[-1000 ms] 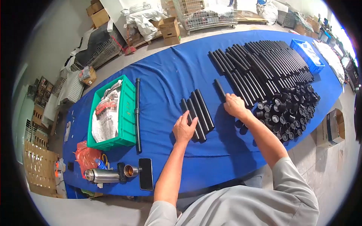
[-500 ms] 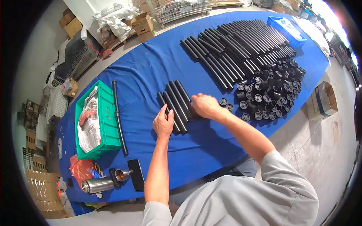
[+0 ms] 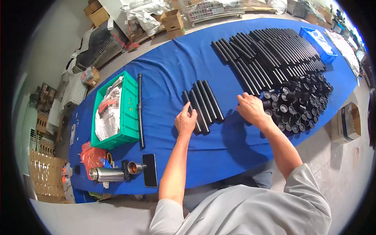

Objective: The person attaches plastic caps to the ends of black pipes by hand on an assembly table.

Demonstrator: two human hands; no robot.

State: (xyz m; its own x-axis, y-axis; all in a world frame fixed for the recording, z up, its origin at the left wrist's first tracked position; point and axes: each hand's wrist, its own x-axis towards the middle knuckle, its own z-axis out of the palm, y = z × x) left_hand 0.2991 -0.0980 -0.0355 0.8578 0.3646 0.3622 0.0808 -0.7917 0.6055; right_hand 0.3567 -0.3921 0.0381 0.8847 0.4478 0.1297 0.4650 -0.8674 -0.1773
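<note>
Nearest me, my left hand [image 3: 185, 120] is at the left side of a small row of straight, smooth black tubes [image 3: 208, 100], plastic by their look; its thumb and index finger are spread, and the index fingertip seems to touch the leftmost tube. My right hand [image 3: 251, 109] is well off to the right over the blue cloth [image 3: 211, 160], fingers bent downward; I cannot tell whether they pinch anything. I judge the step in hand to be lining up tubes, the left fingers serving as a steadying edge. From this pose, a move calls for a light right-hand grasp, clear of the round black caps with pale-ringed ends [image 3: 294, 109] heaped just right of those fingers. The row's tubes lie side by side between the two hands, glossy along their length, their ends staggered. Beyond the right fingertips, a broad spread of matching black tubes [image 3: 270, 51] lies in overlapping ranks; past it, farther right, sits a blue plastic bin [image 3: 329, 58].
</note>
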